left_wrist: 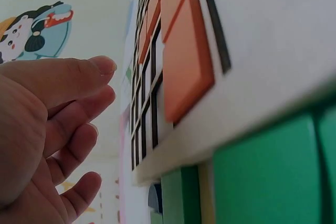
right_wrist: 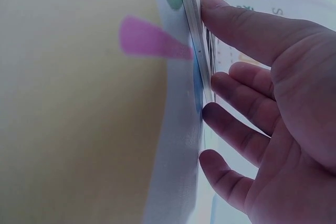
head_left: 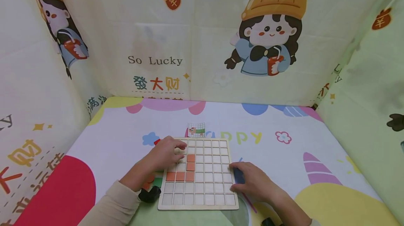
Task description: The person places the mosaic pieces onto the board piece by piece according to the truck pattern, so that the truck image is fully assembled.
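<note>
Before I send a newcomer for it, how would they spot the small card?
On the pale printed tablecloth is a wooden grid board. Just beyond its far edge lies the card. Unlike the board, it is tiny, its gridded picture partly green.

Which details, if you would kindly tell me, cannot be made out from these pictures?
- Head view: some upper-left cells of the wooden grid board, hidden behind the left hand.
- Head view: the fine details of the pattern on the printed grid card, too small to read.
- Left wrist view: the full outline of the large green tile, cut off by the bottom edge.
- Right wrist view: the board's cells, seen nearly edge-on.
</note>
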### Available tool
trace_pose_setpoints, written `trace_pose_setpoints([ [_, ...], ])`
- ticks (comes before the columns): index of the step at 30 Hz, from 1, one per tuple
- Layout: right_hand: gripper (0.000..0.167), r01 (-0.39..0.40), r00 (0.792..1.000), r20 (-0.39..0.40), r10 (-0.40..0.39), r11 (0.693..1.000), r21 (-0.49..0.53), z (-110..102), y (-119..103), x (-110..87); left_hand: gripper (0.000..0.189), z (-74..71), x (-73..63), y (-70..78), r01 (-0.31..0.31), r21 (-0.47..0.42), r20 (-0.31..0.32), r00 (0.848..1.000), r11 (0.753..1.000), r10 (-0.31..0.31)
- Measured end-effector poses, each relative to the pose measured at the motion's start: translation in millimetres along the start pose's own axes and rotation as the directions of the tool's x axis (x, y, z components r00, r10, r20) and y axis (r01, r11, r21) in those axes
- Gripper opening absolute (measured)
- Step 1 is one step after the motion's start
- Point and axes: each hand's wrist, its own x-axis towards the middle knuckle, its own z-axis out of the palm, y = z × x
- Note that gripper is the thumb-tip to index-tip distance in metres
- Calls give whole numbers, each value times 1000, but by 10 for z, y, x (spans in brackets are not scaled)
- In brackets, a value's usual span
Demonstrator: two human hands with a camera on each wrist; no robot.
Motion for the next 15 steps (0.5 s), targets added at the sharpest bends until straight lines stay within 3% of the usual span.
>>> trace_pose_setpoints([
  [4, 58, -5, 1000, -1, 5, 1000, 0, -2, -3, -3, 37, -52, -40, -92, 5, -22, 6, 1000, 1000, -5],
  [15, 58, 0, 1000, 8, 0, 1000, 4, -13, -2, 1, 48, -230, -138, -322, 134, -27, 4, 991, 991, -134],
])
